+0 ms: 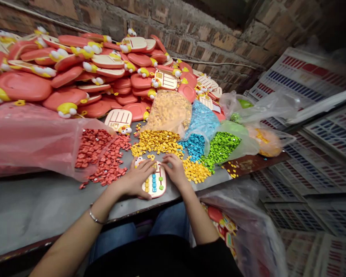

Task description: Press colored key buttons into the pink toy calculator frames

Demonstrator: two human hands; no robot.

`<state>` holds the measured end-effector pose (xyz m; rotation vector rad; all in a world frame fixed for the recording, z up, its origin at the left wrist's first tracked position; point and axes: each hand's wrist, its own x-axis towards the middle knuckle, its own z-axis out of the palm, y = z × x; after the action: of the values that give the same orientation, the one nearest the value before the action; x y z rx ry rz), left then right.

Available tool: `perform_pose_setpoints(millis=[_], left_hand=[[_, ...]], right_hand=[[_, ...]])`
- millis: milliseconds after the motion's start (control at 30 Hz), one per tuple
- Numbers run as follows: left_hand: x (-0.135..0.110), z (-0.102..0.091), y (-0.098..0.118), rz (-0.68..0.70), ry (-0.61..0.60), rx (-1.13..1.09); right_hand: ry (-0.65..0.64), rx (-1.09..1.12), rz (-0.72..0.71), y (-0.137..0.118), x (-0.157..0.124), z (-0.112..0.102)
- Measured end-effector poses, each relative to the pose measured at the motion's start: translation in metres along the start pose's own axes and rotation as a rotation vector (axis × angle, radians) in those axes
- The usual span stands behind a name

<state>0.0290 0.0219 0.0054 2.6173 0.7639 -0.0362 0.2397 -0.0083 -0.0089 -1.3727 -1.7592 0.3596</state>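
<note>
A cream toy board (163, 191) with a red rim and a duck-like head lies flat near the table's front edge. Its slots hold columns of small yellow, blue and green pieces. My left hand (138, 177) grips the board's left side, thumb at the near edge and fingers reaching across the top. At the board's upper right, the fingers of my right hand (174, 170) are bent together over the slots; what they pinch, if anything, is hidden. Just beyond the board are loose yellow pieces (158, 142), with red pieces (109, 169) to the left.
Red toy bodies (23, 85) are heaped along the brick wall. Open plastic bags spill blue pieces (194, 146) and green pieces (223, 146). A pink bag (34, 142) lies left. More yellow pieces (196, 170) sit right of my hand. Below, a clear bag (248, 223) holds toys; stacked crates (305, 77) stand right.
</note>
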Motion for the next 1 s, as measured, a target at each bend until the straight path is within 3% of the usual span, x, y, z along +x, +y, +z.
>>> perform_pose_setpoints(millis=[133, 200, 300, 367, 467, 500, 567, 667, 767, 900, 1000], left_hand=[[0.0, 0.0, 0.001, 0.01, 0.007, 0.002], [0.0, 0.0, 0.001, 0.014, 0.015, -0.001], [0.0, 0.0, 0.002, 0.004, 0.008, -0.005], [0.0, 0.0, 0.002, -0.01, -0.002, -0.009], [0.001, 0.0, 0.0, -0.019, -0.017, -0.012], [0.001, 0.0, 0.0, -0.019, -0.021, -0.011], [0.001, 0.0, 0.0, -0.02, -0.023, -0.009], [0.001, 0.0, 0.0, -0.023, -0.02, -0.012], [0.001, 0.0, 0.001, -0.016, -0.017, -0.029], [0.0, 0.001, 0.0, 0.007, 0.005, -0.047], [0.0, 0.002, -0.001, 0.021, 0.02, -0.05]], right_hand=[[-0.111, -0.029, -0.013, 0.0, 0.0, 0.021], [-0.18, 0.022, -0.01, -0.004, -0.008, 0.014], [-0.243, 0.111, 0.011, -0.01, -0.021, -0.014], [-0.104, 0.061, 0.058, -0.003, -0.026, -0.039], [0.223, -0.194, 0.194, 0.03, -0.029, -0.078], [0.271, -0.295, 0.257, 0.044, -0.029, -0.089], [0.251, -0.46, 0.385, 0.071, -0.027, -0.104], [0.129, -0.586, 0.458, 0.098, -0.023, -0.109], [0.117, -0.62, 0.416, 0.106, -0.022, -0.104], [0.206, -0.585, 0.339, 0.102, -0.027, -0.103], [0.364, -0.534, 0.26, 0.083, -0.031, -0.098]])
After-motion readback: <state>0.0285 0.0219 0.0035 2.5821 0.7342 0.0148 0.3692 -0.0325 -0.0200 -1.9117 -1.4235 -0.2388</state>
